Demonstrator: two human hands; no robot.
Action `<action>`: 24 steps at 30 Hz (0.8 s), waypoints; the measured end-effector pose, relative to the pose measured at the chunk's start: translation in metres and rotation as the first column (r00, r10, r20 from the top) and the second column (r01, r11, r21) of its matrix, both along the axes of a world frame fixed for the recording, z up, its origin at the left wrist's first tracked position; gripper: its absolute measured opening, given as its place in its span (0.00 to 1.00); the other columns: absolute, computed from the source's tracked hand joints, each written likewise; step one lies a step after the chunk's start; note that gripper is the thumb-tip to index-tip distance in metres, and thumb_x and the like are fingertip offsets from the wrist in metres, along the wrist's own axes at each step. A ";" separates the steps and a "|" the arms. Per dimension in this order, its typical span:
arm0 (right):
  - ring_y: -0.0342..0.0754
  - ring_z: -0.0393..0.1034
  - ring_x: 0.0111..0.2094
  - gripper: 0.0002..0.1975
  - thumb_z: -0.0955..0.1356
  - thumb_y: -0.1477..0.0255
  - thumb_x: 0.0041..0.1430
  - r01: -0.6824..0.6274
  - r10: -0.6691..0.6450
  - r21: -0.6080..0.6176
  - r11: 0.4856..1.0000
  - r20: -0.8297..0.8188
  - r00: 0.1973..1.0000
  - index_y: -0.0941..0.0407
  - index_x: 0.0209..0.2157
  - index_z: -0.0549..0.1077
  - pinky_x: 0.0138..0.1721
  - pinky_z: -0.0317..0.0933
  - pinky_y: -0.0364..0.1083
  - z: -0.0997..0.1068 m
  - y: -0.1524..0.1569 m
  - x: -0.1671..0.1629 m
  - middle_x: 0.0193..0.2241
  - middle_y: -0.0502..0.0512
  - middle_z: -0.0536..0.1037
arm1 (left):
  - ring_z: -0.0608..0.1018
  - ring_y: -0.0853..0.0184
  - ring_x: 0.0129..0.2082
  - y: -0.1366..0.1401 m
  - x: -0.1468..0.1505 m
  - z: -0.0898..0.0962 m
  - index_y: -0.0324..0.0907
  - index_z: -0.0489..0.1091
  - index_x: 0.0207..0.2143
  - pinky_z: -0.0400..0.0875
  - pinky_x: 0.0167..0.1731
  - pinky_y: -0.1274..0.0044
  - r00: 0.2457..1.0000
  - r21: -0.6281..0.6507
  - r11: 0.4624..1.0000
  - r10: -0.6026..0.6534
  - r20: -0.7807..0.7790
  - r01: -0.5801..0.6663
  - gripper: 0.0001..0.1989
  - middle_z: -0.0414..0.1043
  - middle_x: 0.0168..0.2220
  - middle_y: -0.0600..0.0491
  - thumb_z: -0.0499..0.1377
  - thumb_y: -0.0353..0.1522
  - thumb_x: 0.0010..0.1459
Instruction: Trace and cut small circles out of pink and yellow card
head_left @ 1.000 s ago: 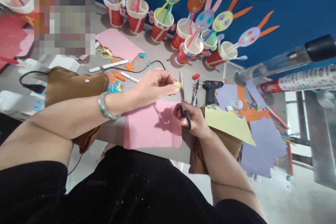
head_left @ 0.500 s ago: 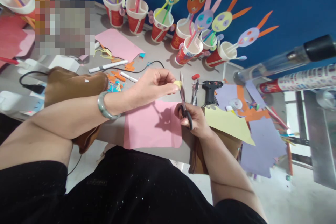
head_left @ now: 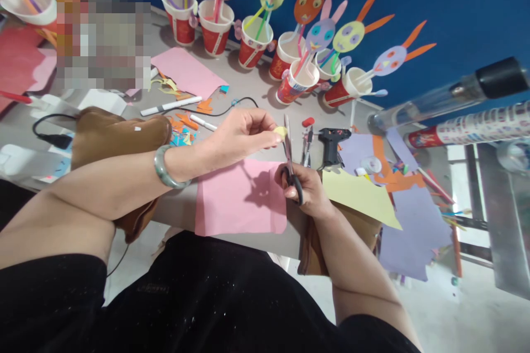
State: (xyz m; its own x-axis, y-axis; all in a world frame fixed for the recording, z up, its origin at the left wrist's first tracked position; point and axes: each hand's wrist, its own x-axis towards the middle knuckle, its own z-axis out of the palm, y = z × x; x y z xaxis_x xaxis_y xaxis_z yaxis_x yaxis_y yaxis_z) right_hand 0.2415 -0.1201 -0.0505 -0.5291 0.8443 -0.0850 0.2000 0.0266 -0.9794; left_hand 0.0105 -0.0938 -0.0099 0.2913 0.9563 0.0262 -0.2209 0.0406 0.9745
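Between thumb and fingertips, my left hand (head_left: 244,135) pinches a small piece of yellow paper (head_left: 281,131). My right hand (head_left: 304,187) grips black-handled scissors (head_left: 289,149), whose blades point up and stand right beside the yellow piece. Whether the blades touch the paper I cannot tell. Both hands are raised over a sheet of pink paper (head_left: 236,201) at the table's near edge, and their shadow falls on it. A larger yellow sheet (head_left: 358,197) lies just right of my right hand.
Red paper cups (head_left: 215,27) with paper rabbit faces line the blue wall. A black glue gun (head_left: 331,144), a white marker (head_left: 170,105) and coloured scraps (head_left: 182,127) lie about. At left sits a brown leather bag (head_left: 118,135); purple paper (head_left: 418,231) is at right.
Hardly anything differs. The view has shifted very slightly, while both hands keep the same pose with the yellow paper and the scissors.
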 end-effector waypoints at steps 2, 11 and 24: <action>0.42 0.54 0.24 0.35 0.76 0.37 0.46 -0.001 0.001 -0.004 1.000 -0.004 1.000 0.54 0.21 0.66 0.27 0.47 0.46 0.000 0.000 -0.001 0.22 0.47 0.67 | 0.74 0.74 0.28 0.000 -0.001 0.000 0.40 0.69 0.26 0.72 0.34 0.78 1.000 0.002 1.000 -0.010 -0.006 0.010 0.10 0.71 0.26 0.56 0.67 0.26 0.57; 0.42 0.55 0.24 0.34 0.76 0.37 0.46 -0.012 0.012 0.002 1.000 0.003 1.000 0.54 0.22 0.66 0.27 0.49 0.46 0.002 -0.001 -0.003 0.23 0.47 0.68 | 0.73 0.74 0.27 0.001 0.000 -0.001 0.40 0.71 0.26 0.69 0.30 0.79 0.999 0.009 1.000 -0.012 -0.041 0.013 0.08 0.71 0.25 0.56 0.65 0.27 0.57; 0.42 0.55 0.24 0.34 0.76 0.38 0.46 -0.021 0.021 -0.004 1.000 -0.007 1.000 0.55 0.22 0.66 0.27 0.48 0.46 0.003 0.000 -0.003 0.24 0.48 0.68 | 0.70 0.74 0.26 0.000 -0.001 0.003 0.41 0.66 0.23 0.65 0.27 0.78 0.994 0.027 0.999 -0.035 -0.105 0.038 0.12 0.70 0.25 0.55 0.64 0.28 0.57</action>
